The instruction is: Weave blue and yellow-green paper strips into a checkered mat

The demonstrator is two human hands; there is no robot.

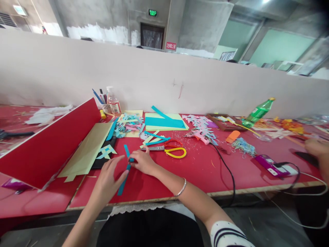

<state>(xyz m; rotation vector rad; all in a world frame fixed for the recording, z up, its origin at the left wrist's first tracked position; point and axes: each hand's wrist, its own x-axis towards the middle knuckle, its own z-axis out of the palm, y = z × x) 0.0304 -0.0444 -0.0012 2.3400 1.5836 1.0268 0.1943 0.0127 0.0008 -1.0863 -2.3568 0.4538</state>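
Two blue paper strips (123, 183) cross on the red table in front of me, one standing partly bent up under my fingers. My right hand (144, 162) closes its fingertips on the blue strip at the crossing. Beside it, my left hand (109, 176) is open, thumb and fingers apart, the thumb close to the lower part of the strip. A folded blue and pale-yellow paper piece (106, 151) lies to the left on a black pad. Just beyond my right hand are scissors (175, 152) with yellow and red handles.
A red board (59, 140) stands upright at left. Cut paper scraps (128, 124), blue sheets (164, 121) and a pink glue gun (202, 136) with a trailing cord lie behind. At right are a green bottle (258, 113), a purple power strip (272, 165) and another person's hand (315, 147).
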